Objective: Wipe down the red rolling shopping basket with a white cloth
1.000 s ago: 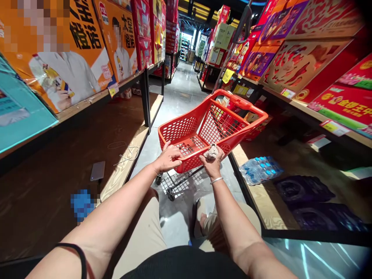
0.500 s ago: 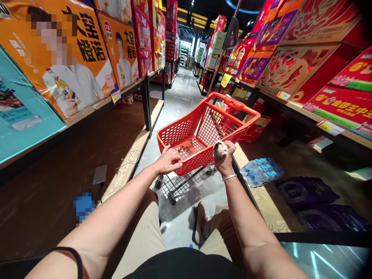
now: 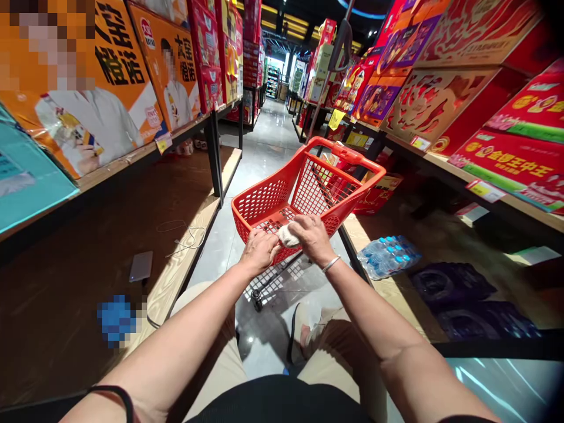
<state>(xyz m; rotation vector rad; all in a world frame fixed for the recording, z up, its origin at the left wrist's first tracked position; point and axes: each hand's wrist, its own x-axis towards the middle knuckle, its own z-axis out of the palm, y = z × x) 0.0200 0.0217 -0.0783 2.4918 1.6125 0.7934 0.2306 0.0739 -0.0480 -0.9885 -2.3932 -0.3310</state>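
A red plastic shopping cart (image 3: 264, 197) stands before me on the floor, its push handle at the far end. My left hand (image 3: 261, 251) is closed over the cart's near rim, fingers curled around the edge. Just beside it, my right hand (image 3: 312, 236) grips a crumpled whitish cloth (image 3: 289, 235) against that same rim. The two hands nearly meet. Parts of the cloth and the near rim are hidden under my fingers. Inside the cart's basket, the red lattice bottom shows.
Shelves with boxed goods line both sides, including an orange carton (image 3: 167, 88) on the left. A white phone-like device (image 3: 141, 267) and a cable lie on the lower left shelf. Shrink-wrapped water bottles (image 3: 388, 257) sit low on the right. A tiled aisle (image 3: 275, 120) runs ahead.
My right hand has moved left with the cloth, from the cart's right side to the near rim beside my left hand. The left hand stays at the rim. The view has shifted slightly.
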